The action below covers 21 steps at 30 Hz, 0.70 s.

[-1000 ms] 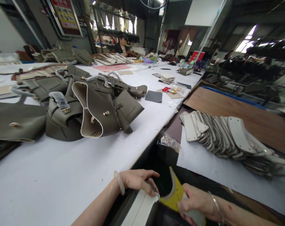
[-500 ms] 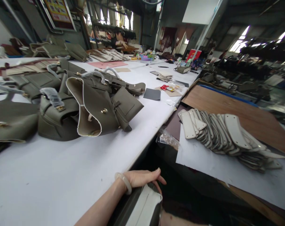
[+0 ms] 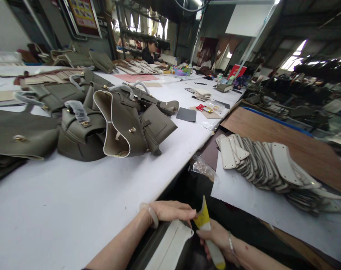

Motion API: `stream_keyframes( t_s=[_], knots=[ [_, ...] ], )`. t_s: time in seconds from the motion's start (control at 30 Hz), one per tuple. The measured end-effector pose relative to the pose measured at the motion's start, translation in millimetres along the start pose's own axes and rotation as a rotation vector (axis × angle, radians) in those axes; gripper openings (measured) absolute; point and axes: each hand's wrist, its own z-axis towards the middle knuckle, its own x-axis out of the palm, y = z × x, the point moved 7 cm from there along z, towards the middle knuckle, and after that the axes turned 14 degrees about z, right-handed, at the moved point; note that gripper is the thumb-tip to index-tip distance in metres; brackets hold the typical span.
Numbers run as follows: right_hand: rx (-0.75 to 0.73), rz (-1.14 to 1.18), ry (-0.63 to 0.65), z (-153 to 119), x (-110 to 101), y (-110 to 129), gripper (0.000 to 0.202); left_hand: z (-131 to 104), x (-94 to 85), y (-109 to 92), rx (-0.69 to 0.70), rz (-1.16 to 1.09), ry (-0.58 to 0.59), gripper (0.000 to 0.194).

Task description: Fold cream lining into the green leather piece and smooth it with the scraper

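Note:
My left hand (image 3: 170, 212), with a pale bangle at its wrist, is closed over the upper end of a dark olive bag (image 3: 159, 234) near the table's front edge. A whitish strip (image 3: 170, 243) with a dark line along it runs over this piece. My right hand (image 3: 215, 234), wearing a thin bracelet, grips the pale handle of a scraper (image 3: 203, 219). Its flared yellow blade points up, close beside my left fingertips. The lower part of the bag lies out of frame.
Several olive handbags (image 3: 125, 127) lie at the left on the white table (image 3: 74, 210). Stacked pale leather pieces (image 3: 260, 161) rest on white paper at the right, by a brown board (image 3: 272, 123). A dark gap (image 3: 184, 183) separates the two surfaces. Another person (image 3: 150, 54) sits far back.
My right hand has come up into view at the right of the bag with the scraper in it. My left hand stays on the bag, while the camera has shifted slightly.

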Motion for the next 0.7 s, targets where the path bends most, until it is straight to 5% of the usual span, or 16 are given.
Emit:
stream_keyframes(
  t_s=[0.1, 0.17, 0.3, 0.47, 0.7],
  knots=[
    [0.044, -0.05, 0.05, -25, -44, 28, 0.059, 5, 4.4, 7, -0.034, -0.064, 0.05, 0.085],
    [0.097, -0.156, 0.221, -45, -47, 48, 0.051, 9, 7.2, 11, -0.054, -0.101, 0.066, 0.088],
    [0.241, -0.371, 0.421, -73, -16, 72, 0.047, 11, 9.0, 15, -0.078, -0.147, 0.045, 0.078],
    [0.206, -0.551, 0.365, -66, 23, 81, 0.03, 4, 3.6, 9, -0.115, -0.126, -0.006, 0.077],
    [0.194, -0.651, 0.368, -55, 27, 79, 0.025, -1, -2.9, 6, -0.178, -0.064, -0.054, 0.093]
  ],
)
